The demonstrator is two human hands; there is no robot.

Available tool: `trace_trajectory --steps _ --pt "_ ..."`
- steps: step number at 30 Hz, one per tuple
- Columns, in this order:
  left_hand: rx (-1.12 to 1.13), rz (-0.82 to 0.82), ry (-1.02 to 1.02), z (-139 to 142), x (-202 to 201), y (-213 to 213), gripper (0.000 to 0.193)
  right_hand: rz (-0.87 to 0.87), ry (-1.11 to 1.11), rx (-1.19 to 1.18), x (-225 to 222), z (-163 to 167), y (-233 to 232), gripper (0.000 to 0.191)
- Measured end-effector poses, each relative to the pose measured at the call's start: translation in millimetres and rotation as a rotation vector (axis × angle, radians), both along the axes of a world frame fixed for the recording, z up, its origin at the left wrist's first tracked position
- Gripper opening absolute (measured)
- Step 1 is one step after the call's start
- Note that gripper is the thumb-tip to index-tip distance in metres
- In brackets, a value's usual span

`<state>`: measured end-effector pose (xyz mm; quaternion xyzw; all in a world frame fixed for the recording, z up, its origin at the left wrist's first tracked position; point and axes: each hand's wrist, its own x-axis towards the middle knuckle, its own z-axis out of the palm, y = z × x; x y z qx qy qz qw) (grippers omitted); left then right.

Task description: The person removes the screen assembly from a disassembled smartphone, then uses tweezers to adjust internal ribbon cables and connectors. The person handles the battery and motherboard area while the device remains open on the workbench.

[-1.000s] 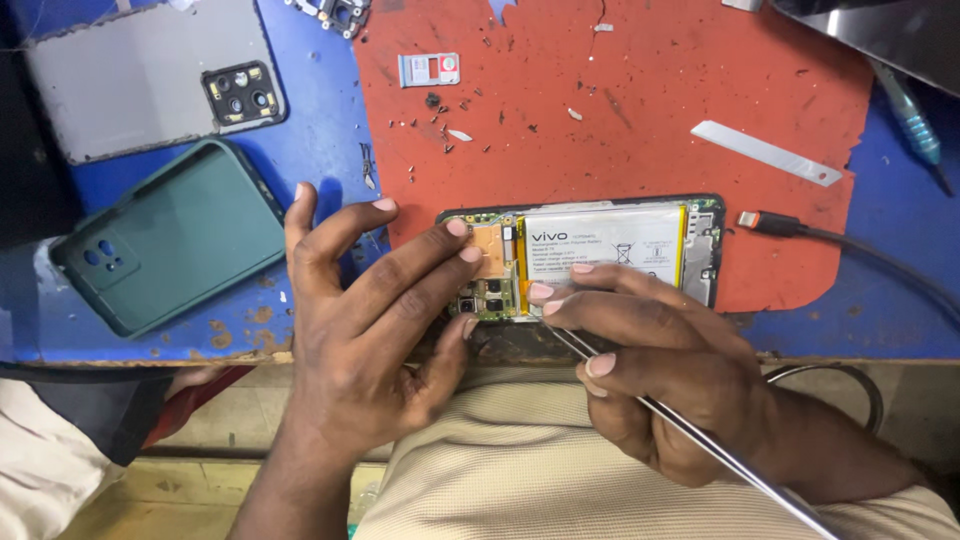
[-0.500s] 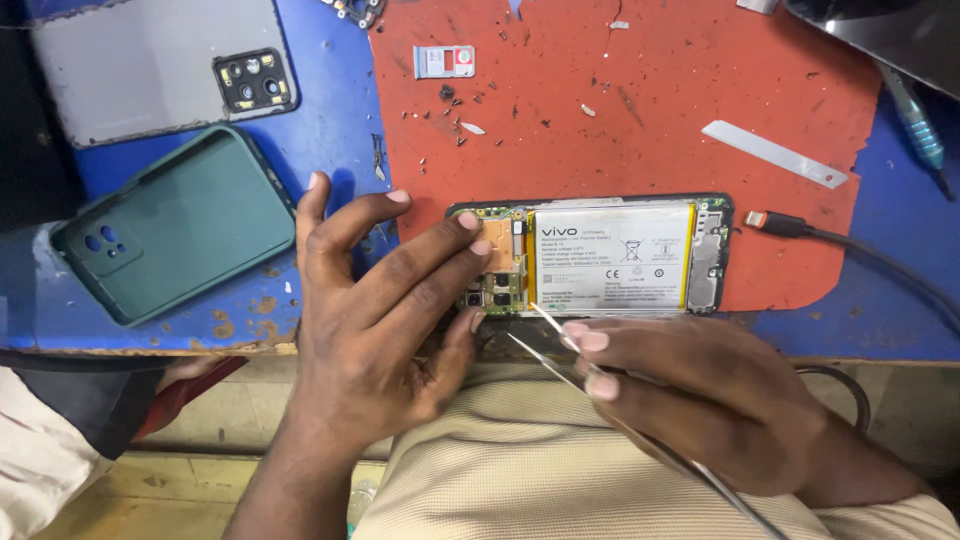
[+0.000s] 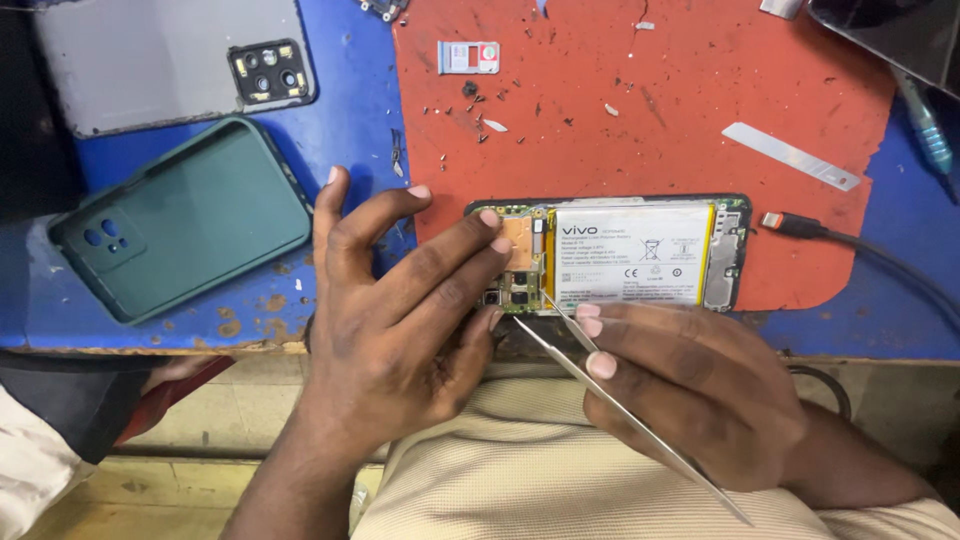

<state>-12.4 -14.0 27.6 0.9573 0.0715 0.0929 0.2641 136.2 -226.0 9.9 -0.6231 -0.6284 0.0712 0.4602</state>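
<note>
At the near edge of the bench (image 3: pixel 700 335), on a red mat (image 3: pixel 650 110), lies an opened phone (image 3: pixel 610 255) with its battery showing. The left hand (image 3: pixel 400 320) rests 2 spread fingers (image 3: pixel 480 235) on the phone's circuit-board end. The right hand (image 3: pixel 690 385), just below, pinches metal tweezers (image 3: pixel 600 380) whose tips touch that board.

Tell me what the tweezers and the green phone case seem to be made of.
Tweezers, in the right hand: apparently metal, thin silvery arms with a bright sheen. Green phone case: probably soft plastic or silicone, judging by its matte, even surface and rounded edges.
</note>
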Motion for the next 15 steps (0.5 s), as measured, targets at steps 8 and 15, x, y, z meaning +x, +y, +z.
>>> trace_trajectory --steps 8,15 --pt "0.006 -0.007 -0.006 -0.8 0.7 0.6 0.038 -0.033 -0.145 0.011 -6.3 -5.5 5.3 0.034" --pt "-0.001 -0.008 -0.002 -0.2 0.2 0.6 0.038 -0.048 -0.157 -0.055 -8.3 -4.5 3.1 0.03"
